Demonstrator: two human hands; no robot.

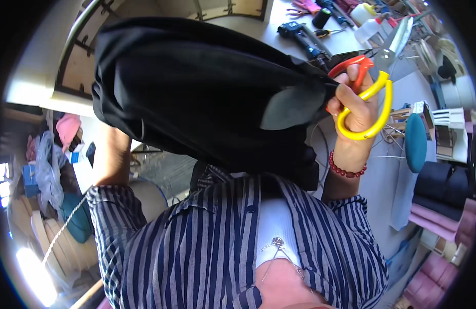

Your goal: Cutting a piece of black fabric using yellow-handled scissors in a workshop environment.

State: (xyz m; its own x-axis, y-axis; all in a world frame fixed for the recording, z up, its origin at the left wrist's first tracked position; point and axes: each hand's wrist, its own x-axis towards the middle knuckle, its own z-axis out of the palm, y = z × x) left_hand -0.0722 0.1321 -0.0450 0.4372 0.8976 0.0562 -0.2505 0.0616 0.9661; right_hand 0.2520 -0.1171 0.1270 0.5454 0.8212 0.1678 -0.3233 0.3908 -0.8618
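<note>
A big piece of black cloth (197, 87) is held up in the air between the two hands. It looks soft and floppy, with deep folds, and it hangs down over the front of the person's striped shirt (207, 242).

The right hand (354, 105) is at the cloth's right edge. It grips a pair of scissors (377, 67) with its fingers through the loops. One loop is yellow and long, the other is orange and round, and both look like smooth plastic. The shiny metal blades point up and away from this hand. The hand also seems to pinch the cloth's edge. A string of round red beads (346, 170) sits on its wrist.

The left hand is hidden behind the cloth, so I cannot tell if it is clenched or loose. Only its bare forearm (114, 157) shows below the cloth.

Just past the right hand is a pale tabletop (279, 23) with a dark power drill (302, 36) and a white bottle (369, 28).
</note>
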